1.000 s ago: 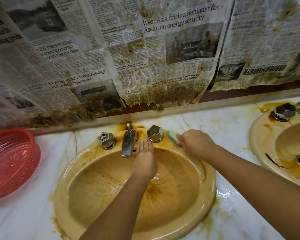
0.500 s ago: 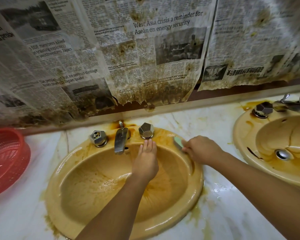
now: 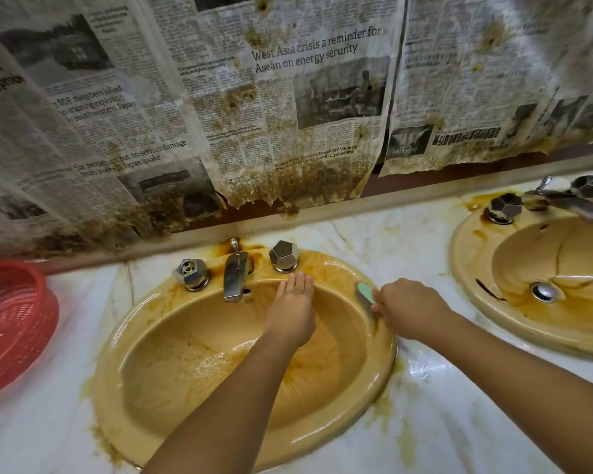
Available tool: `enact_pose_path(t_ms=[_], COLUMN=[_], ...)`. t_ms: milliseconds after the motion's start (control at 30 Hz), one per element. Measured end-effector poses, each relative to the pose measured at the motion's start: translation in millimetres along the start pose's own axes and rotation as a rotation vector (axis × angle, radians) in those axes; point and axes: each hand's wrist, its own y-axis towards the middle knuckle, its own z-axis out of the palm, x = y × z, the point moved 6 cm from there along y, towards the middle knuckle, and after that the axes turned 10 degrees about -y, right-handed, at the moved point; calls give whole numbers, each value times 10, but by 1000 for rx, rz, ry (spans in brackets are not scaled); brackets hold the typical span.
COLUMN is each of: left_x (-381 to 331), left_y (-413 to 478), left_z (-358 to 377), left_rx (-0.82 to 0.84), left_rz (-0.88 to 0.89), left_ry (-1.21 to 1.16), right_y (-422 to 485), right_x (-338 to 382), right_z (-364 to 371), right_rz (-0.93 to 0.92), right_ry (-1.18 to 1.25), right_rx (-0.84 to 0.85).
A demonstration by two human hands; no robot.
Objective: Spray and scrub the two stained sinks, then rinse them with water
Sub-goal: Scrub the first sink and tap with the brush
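Near sink [image 3: 108,371]: yellow, set into the middle of the counter [image 3: 442,422]; brown stains streak the bowl and the back rim, and water lies rippled on the bowl floor.
Second sink [image 3: 469,268]: at the counter's right edge, brown streaks running towards its drain; partly cut off by the frame.
Left hand [image 3: 293,313]: reaches over the near sink with fingers straight and together, holding nothing, the tips at the back wall of the bowl just below the right knob [image 3: 284,256].
Right hand [image 3: 411,307]: fingers curled tight around a green scrub pad [image 3: 365,292].
Scrub pad: on the near sink's right rim, standing on edge against the stained surface.
Tap [image 3: 235,275]: at the back of the near sink, between the right knob and the left knob [image 3: 191,273].
Basket [image 3: 11,323]: red plastic, at the counter's left edge.
Counter: pale marble, wet and blotched yellow around the near sink.
Newspaper [image 3: 288,97]: sheets hang on the wall behind, their lower edges torn and brown.
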Motion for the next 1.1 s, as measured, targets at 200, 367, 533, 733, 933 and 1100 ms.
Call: enact_pose_path(t_ms=[200,367,533,733,933,1100], left_x=[-100,-106,-103,-84,43,160], left_y=[2,-55,-131,-271,-448,-699], left_z=[100,113,133,130,87,96], left_rx=[59,77,93,113,67,91], left_rz=[75,110,130,103,-117,-354], left_ry=[27,3,-45,-211,-619,-1174], right_y=[-236,-375,-467,-554,-626,-543], right_x=[-12,41,73,149,502,794], right_z=[107,184,218,262,273,267], right_rz=[38,73,91,136,38,-7], right_ry=[49,96,129,202,473,702], right_rx=[21,11,-1,-40,-96,-204])
